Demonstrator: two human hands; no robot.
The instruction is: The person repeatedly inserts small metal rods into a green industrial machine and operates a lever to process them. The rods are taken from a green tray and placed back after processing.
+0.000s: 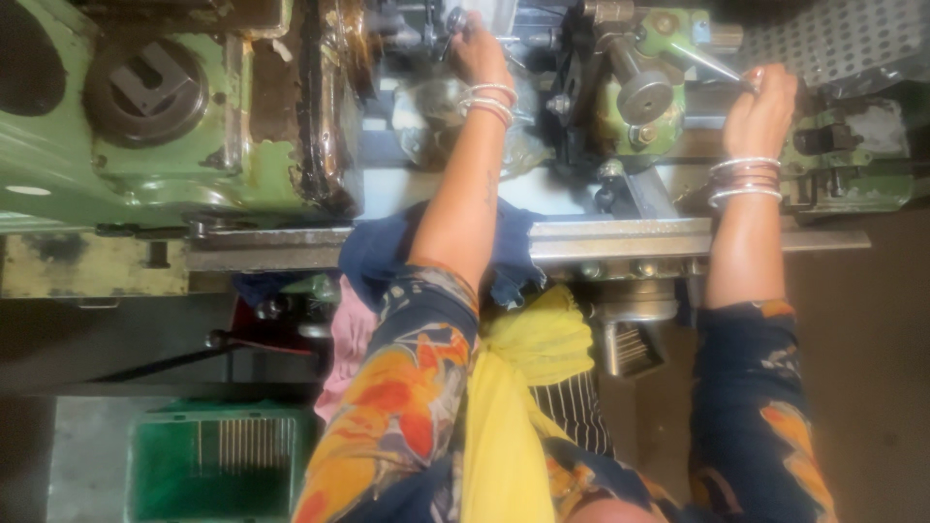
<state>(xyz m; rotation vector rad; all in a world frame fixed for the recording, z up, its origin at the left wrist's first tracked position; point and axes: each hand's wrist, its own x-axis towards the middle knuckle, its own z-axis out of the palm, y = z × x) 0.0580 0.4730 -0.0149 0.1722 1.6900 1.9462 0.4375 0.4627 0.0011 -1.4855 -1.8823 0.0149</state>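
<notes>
Right now we have both hands up on the green lathe (174, 145), well apart from each other. Our left hand (478, 48) is closed around a small dark knob or handle (451, 21) at the far side of the machine, just beyond a shiny, greasy metal part (434, 114) that sits under the wrist. Our right hand (762, 105) is clamped on the end of a slim metal lever (712, 60) that runs back to the green tool post block (647, 58) between our hands. Silver bangles (744, 180) ring both wrists.

Near our left elbow a blue cloth (380, 254) is draped over the steel front rail (620, 238), and a yellow scarf (528, 387) hangs below it. Down beside the left sleeve stands a green crate (208, 465) on the floor.

As for how far along the work is, we judge it to be mid-operation: both controls are gripped, so the setting or feeding is in hand, not finished. We cannot tell whether a workpiece is mounted or cut, since the area around the left hand is blurred and shadowed.
</notes>
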